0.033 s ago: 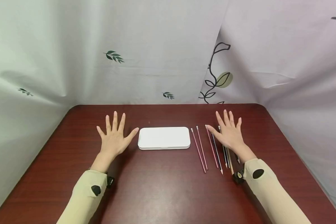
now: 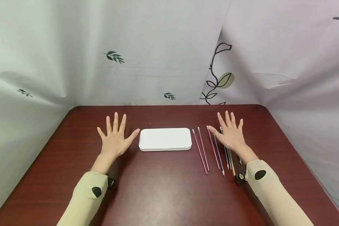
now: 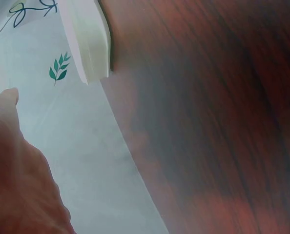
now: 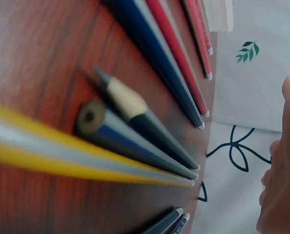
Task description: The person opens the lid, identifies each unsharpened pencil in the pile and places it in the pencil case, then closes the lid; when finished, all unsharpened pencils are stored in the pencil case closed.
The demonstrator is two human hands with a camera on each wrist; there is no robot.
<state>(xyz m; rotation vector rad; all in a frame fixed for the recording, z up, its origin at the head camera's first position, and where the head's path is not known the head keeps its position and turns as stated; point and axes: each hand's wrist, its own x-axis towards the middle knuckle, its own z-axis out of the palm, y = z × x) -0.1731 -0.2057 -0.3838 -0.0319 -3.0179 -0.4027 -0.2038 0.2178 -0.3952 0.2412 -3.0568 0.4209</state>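
On table [image 2: 158,191] | white case [image 2: 165,138] closed, contents hidden | left fingers [image 2: 115,123], right fingers [image 2: 228,119] splayed, ungripping

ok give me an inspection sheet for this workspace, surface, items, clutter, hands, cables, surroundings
Surface: glossy red-brown table, wood-grained.
Job's things: white case, closed; to its right, loose pencils in pink, dark and yellow colours, some sharpened, some not; exact count unclear, as some are partly hidden.
Clutter: nothing seen.
Hands: left hand spread, left of the case, holding nothing; right hand spread, partly hiding the pencils in the head view, holding nothing.
Cables: nothing seen.
Surroundings: pale printed cloth behind the table and at both sides.
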